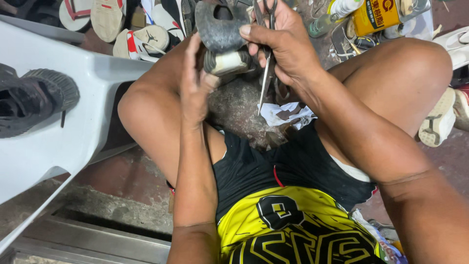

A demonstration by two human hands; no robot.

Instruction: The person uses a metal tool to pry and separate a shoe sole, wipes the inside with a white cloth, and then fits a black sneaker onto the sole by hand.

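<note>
Left hand [195, 85] fingers clasp the worn dark shoe [222, 36] between the knees, right hand [281, 46] grips scissors [266, 73], blades down by the sole; trimming looks midway, rag [286, 115] lies below.

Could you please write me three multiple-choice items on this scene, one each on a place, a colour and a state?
1. Where does the black sneaker lie?
A. on the white plastic chair
B. on the person's lap
C. in a box

2. What colour is the can?
A. blue
B. yellow
C. green

3. What does the right hand hold?
A. nothing
B. a brush
C. scissors

Answers: 1 A, it rests on the chair's surface at left; 2 B, its body is yellow; 3 C, the blades hang below the fingers beside the shoe that the left hand steadies.
</note>
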